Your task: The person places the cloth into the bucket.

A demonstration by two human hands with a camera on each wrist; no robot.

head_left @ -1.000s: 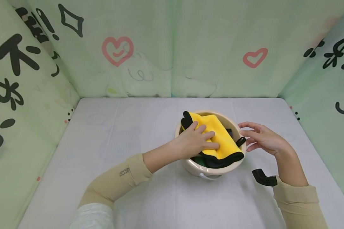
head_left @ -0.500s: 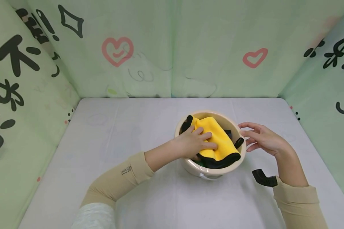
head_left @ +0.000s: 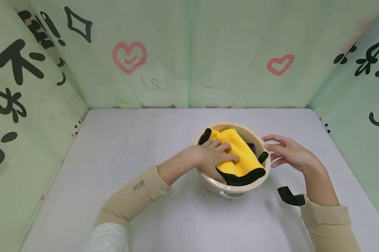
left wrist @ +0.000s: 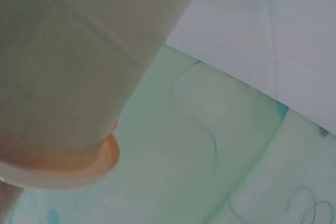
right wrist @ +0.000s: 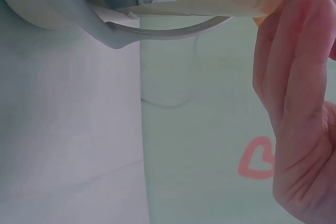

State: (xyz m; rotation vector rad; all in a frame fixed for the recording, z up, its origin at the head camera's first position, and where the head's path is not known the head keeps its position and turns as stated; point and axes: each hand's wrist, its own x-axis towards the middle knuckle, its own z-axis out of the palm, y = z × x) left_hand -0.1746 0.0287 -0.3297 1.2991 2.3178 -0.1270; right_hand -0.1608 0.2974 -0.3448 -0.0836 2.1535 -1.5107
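A cream bucket (head_left: 208, 183) stands on the table in the head view. A folded yellow cloth with black edging (head_left: 240, 152) lies in its mouth. My left hand (head_left: 213, 159) rests on the cloth from the left, fingers bent on top and thumb at the black near edge. My right hand (head_left: 288, 152) holds the bucket's right rim with its fingertips; in the right wrist view the fingers (right wrist: 299, 66) meet at the rim. Dark items (head_left: 252, 147) show partly beneath the cloth. The left wrist view shows mostly sleeve (left wrist: 79, 51) and a bit of bucket rim (left wrist: 58, 182).
A white table (head_left: 151, 140) bears the bucket right of its middle. Green printed curtains (head_left: 240, 70) enclose the back and both sides. The bucket's pale handle (right wrist: 173, 32) hangs down its side. A black curved piece (head_left: 291, 196) sits at the right cuff.
The cloth has sunk a little deeper into the bucket and shifted slightly. The left fingers have bent more and the thumb has come to the near edge. The right hand stays still.
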